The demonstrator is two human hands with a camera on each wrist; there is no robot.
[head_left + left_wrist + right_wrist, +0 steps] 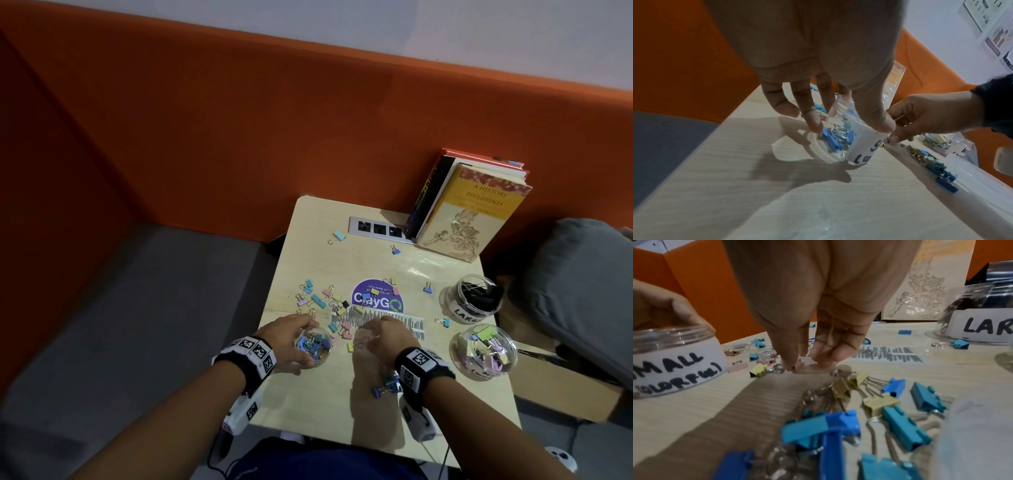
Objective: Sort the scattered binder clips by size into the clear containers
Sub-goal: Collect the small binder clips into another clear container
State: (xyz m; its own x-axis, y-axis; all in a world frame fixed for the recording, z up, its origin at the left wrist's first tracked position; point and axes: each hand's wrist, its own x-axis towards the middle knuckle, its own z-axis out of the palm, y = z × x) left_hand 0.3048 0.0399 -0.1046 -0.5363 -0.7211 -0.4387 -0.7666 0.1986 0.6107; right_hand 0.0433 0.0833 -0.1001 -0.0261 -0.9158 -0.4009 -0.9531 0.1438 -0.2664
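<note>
My left hand (pixel 308 337) grips the clear jar labelled SMALL (COLORFUL) (pixel 313 344), thumb and fingers (pixel 812 125) wrapped round its rim; blue small clips lie inside. Just right of the jar, my right hand (pixel 368 337) reaches down to the table, and its thumb and fingers (pixel 824 360) pinch a small pink clip (pixel 798 364). Scattered pastel clips (pixel 322 298) spread out beyond both hands. A cluster of blue and yellow clips (pixel 838 426) lies under my right wrist. The jar marked LARGE (pixel 474 303) holds black clips; the medium jar (pixel 483 354) holds pastel ones.
The wooden table (pixel 342 418) carries a purple sticker (pixel 376 298), a socket strip (pixel 376 228) and stacked books (pixel 469 212) at the back right. An orange partition rises behind. A grey cushion (pixel 582 291) lies off the right edge.
</note>
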